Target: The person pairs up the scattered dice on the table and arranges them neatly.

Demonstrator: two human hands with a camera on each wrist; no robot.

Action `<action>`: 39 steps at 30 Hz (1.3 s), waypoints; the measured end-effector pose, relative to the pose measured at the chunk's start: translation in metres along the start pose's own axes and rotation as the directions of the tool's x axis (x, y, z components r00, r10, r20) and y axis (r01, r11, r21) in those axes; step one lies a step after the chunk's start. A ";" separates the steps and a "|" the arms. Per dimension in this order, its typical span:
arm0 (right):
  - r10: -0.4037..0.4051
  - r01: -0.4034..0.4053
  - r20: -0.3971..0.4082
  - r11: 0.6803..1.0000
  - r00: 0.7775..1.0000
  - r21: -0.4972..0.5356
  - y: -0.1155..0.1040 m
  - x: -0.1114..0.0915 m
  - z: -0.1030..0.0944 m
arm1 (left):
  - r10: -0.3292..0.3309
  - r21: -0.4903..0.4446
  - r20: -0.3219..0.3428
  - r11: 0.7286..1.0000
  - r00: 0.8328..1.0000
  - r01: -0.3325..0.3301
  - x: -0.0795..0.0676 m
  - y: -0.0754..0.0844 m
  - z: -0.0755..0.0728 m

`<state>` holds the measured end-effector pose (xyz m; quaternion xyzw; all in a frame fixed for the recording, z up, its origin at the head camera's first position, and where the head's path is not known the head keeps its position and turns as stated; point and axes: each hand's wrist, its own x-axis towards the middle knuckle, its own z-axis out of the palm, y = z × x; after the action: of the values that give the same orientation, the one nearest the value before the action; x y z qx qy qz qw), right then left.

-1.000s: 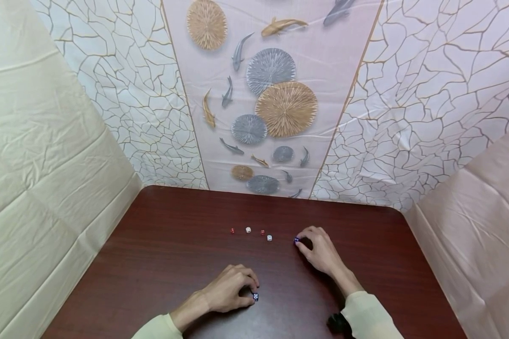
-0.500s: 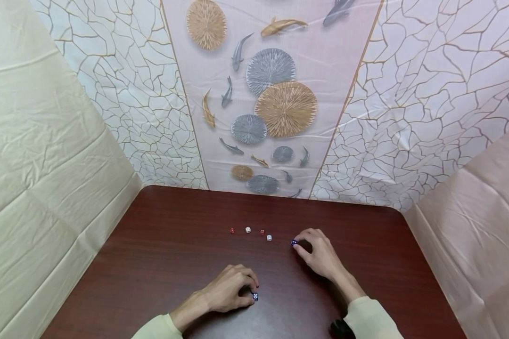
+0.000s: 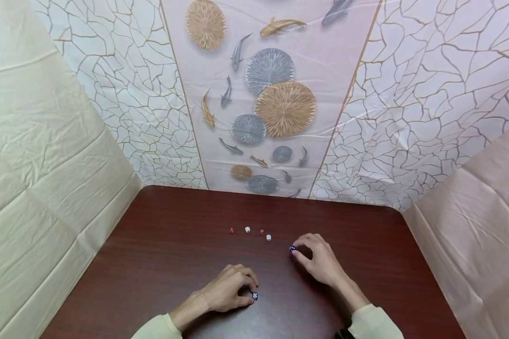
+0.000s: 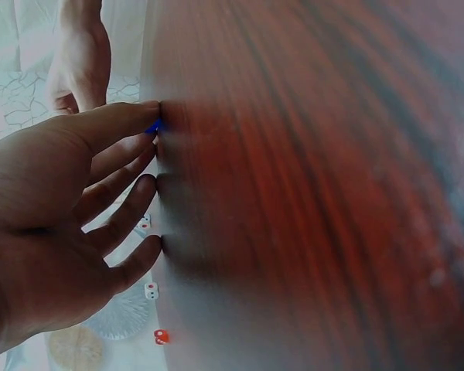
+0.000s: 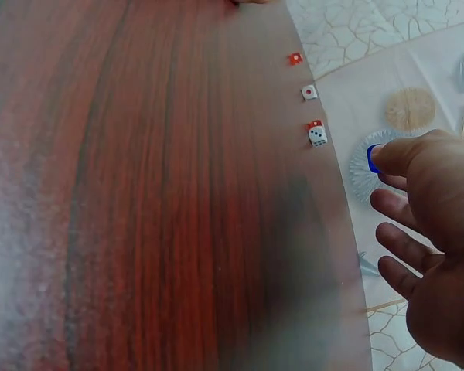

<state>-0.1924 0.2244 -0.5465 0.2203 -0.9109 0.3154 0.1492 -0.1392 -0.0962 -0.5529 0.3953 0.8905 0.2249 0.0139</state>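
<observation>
In the head view my right hand (image 3: 321, 261) pinches a blue die (image 3: 292, 248) between thumb and fingertips. The right wrist view shows this blue die (image 5: 373, 158) at the thumb tip, with the other fingers loosely bent. My left hand (image 3: 226, 290) rests low over the near middle of the table, its thumb and index finger around a second blue die (image 3: 255, 296) with white pips. From the left wrist, only a sliver of that blue die (image 4: 154, 126) shows between thumb and index finger; the fingertips are right at the tabletop.
Farther back lie a red die (image 3: 232, 230), a white die (image 3: 248, 230), a second red die (image 3: 261, 231) and a second white die (image 3: 268, 238). The dark wooden table (image 3: 174, 254) meets a patterned cloth (image 3: 286, 108) behind and plain cloth on both sides.
The right hand has come toward the near side and slightly left, carrying its blue die along. My left hand and the red and white dice stay where they were.
</observation>
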 end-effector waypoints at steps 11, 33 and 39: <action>-0.027 0.027 0.013 1.000 1.000 0.007 -0.010 -0.010 -0.005 | -0.003 0.012 0.002 1.000 1.000 0.003 0.000 -0.001 0.000; -0.079 0.077 0.062 0.996 0.995 0.036 -0.033 -0.029 -0.006 | -0.007 -0.013 0.012 1.000 1.000 0.007 0.000 0.000 -0.001; -0.110 0.103 0.083 0.992 0.991 0.077 -0.040 -0.032 -0.003 | -0.012 -0.005 0.017 1.000 1.000 0.012 -0.001 -0.001 0.000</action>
<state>-0.1441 0.2078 -0.5370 0.2874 -0.8914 0.3301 0.1180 -0.1393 -0.0976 -0.5535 0.3920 0.8921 0.2236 0.0238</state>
